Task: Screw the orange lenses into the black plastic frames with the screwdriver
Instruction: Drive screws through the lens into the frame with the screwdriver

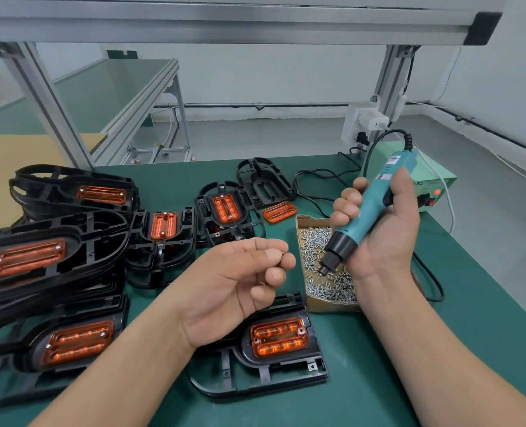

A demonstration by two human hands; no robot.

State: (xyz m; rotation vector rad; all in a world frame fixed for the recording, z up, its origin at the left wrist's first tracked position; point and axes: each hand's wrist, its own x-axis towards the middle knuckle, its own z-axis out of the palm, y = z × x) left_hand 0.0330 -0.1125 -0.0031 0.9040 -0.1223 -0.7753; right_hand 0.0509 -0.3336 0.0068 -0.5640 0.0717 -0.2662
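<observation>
The near frame lies flat at the near middle of the bench, its lens seated in it. The holes at both ends of the lens look empty, so I judge this one not yet screwed. The left hand hovers over it, palm up, fingers curled, pinching a small screw at the fingertips. The right hand, held apart from the left, is wrapped round the screwdriver, whose bit points down over the box of screws to the right. On the left and in the middle, stacks of frames show lenses with screw heads in place, so these seem done. At the far side a bare frame and a loose lens just beside it are still to do.
</observation>
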